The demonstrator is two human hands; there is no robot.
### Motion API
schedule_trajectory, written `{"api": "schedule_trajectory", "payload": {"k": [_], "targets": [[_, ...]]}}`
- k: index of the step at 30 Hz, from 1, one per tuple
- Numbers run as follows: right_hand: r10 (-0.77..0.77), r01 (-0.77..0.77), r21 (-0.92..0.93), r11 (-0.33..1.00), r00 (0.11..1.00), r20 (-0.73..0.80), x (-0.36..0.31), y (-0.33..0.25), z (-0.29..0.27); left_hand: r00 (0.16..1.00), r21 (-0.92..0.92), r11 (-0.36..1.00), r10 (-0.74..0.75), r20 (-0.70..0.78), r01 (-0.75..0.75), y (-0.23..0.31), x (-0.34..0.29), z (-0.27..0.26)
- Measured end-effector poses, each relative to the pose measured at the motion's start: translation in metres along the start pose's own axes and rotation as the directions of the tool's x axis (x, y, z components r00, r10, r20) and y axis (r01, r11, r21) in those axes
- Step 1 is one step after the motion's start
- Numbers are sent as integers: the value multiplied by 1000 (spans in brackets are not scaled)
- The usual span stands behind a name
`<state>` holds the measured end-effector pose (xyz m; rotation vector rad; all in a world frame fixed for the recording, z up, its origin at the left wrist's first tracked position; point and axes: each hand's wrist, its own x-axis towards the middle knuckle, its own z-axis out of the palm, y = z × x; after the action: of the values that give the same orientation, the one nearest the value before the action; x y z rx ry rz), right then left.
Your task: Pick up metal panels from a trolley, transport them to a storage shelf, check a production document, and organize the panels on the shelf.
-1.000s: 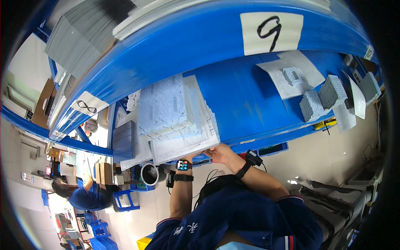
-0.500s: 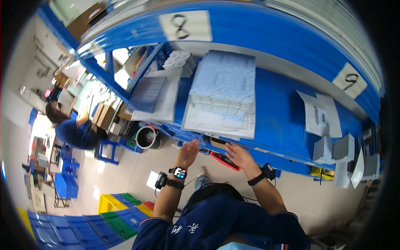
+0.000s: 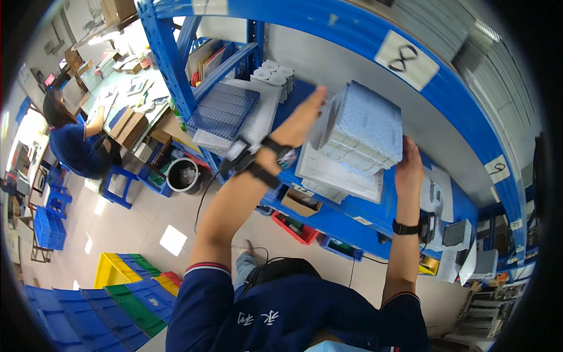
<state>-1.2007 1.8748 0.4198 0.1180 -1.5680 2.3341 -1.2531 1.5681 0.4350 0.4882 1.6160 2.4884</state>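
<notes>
A tall stack of light blue-grey sheets (image 3: 369,120) with uneven edges stands on the blue shelf, on top of white printed papers (image 3: 337,173). My left hand (image 3: 306,114) is raised at the stack's left side, fingers stretched out, partly blurred; whether it touches the sheets I cannot tell. Against the right side of the stack, my right hand (image 3: 409,167) lies with its fingers extended upward along the edge. Neither hand wraps round anything. Black straps and small devices are on both wrists.
Left on the shelf are a dark blue ridged stack (image 3: 223,111) and white cylindrical pieces (image 3: 272,76). Grey stacked parts (image 3: 456,233) sit at the right. A blue upright post (image 3: 170,64) borders the left side. Below are a red bin (image 3: 296,229) and a bucket (image 3: 185,176). A co-worker (image 3: 76,138) sits far left.
My hands have risen from in front of the shelf to either side of the stack. The view has turned and shifted, so the shelf appears more slanted.
</notes>
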Motion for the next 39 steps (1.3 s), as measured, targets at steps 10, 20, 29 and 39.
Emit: {"api": "schedule_trajectory", "payload": {"k": [10,20,29,39], "targets": [[277,-262,256,931,960,-27,17,20,33,990,48,995,78,119,-84,-50,47,10],[318,-301,417,858,948,28,10,31,50,977,-43,995,-82,198,92,-93,71,10],[314,-299,459,837,948,45,7,21,48,950,-240,949,-132,283,204,-15,25,45],[-134,177,169,970,962,-238,-107,16,-20,992,-832,541,27,-127,-122,27,-155,-54]]}}
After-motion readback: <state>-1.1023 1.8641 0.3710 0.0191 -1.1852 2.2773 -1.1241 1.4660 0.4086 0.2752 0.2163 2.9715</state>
